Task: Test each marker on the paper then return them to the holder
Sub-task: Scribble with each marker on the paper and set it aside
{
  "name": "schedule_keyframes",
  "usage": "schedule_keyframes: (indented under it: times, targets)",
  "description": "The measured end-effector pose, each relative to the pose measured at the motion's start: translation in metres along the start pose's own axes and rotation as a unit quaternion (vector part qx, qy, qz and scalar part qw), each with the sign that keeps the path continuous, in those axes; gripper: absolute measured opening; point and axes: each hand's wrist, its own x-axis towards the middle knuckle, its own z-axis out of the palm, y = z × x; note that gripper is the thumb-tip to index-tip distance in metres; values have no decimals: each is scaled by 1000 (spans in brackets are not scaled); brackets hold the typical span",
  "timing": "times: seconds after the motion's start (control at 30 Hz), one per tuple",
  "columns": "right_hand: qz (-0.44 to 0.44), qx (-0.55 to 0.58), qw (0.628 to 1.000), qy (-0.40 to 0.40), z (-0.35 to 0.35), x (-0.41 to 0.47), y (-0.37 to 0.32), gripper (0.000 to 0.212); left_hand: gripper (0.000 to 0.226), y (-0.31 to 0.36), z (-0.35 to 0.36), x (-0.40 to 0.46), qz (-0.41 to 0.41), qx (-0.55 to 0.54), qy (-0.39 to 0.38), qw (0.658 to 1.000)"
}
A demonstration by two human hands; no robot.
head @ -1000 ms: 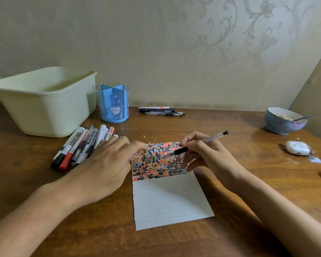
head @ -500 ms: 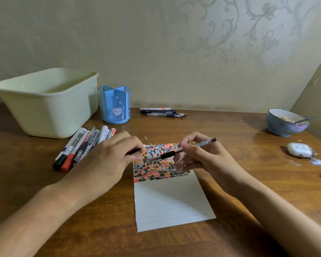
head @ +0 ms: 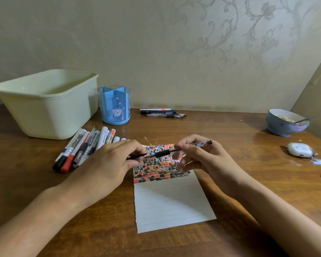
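Hands are capping: right hand point(head: 208, 160) is pinching the pen point(head: 176, 151), left hand point(head: 107, 164) gripping its cap point(head: 137, 156); keeping both aligned should seat it cleanly.

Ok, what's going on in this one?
A person is testing pens over a sheet of paper whose top part is full of colour marks. The right hand holds a thin black pen; the left hand pinches its cap at the tip. The blue holder looks empty, and markers lie beside it.
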Motion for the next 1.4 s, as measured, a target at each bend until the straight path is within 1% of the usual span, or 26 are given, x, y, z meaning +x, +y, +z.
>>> schedule_keyframes:
  times: [0.17, 0.37, 0.4, 0.5, 0.6, 0.7, 0.83, 1.0, 1.07, 1.13, 1.2, 1.23, 1.3, 1.37, 1.4]
  targets:
    - [6, -12, 1000, -21, -1, -1, 2, 19, 29, -1, 2, 0, -17, -3, -8, 1000]
    - [22, -38, 998, -45, 1, 0, 4, 20, 37, -1, 1, -1, -25, 0, -10, 1000]
    - [24, -36, 998, -45, 1, 0, 4, 20, 34, -2, 1, -1, -26, 4, -4, 1000]
    - [24, -42, 998, -44, 1, 0, 6, 23, 18, -5, -2, 0, -15, 26, 11, 1000]
    - [14, -71, 996, -45, 5, 0, 8, 26, 11, -3, -1, -1, -3, 36, 3, 999]
    - [8, -86, 995, -41, 7, 0, 10, 27, 8, -1, 0, 0, 1, 34, 11, 999]
    - [11, -69, 997, -36, 7, 1, 12, 27, 8, 0, 2, -1, 10, 50, 15, 999]
    - [8, -80, 995, -55, 7, 2, 10, 17, 8, 0, -3, -1, 28, 64, 14, 997]
    - [-3, -104, 993, -62, 6, 2, 8, 21, 18, 1, -9, -1, 36, 44, 0, 998]
    - [-14, -127, 989, -72, 6, 3, 8, 28, 30, 5, -13, -2, 44, 36, -35, 998]
    - [-17, -151, 986, -62, 5, 3, 10, 44, 33, 8, -14, -4, 61, 66, -72, 993]
    - [-21, -165, 985, -51, 3, 4, 11, 55, 36, 9, -15, -4, 72, 74, -78, 992]
    - [-37, -210, 977, -18, -3, 7, 15, 69, 38, 6, -18, -3, 89, 97, -57, 990]
    - [-55, -287, 956, 4, -12, 9, 17, 68, 28, -3, -25, 0, 65, 140, 7, 988]
    - [-61, -328, 943, 4, -15, 9, 17, 64, 22, -9, -29, 1, 28, 158, 39, 986]
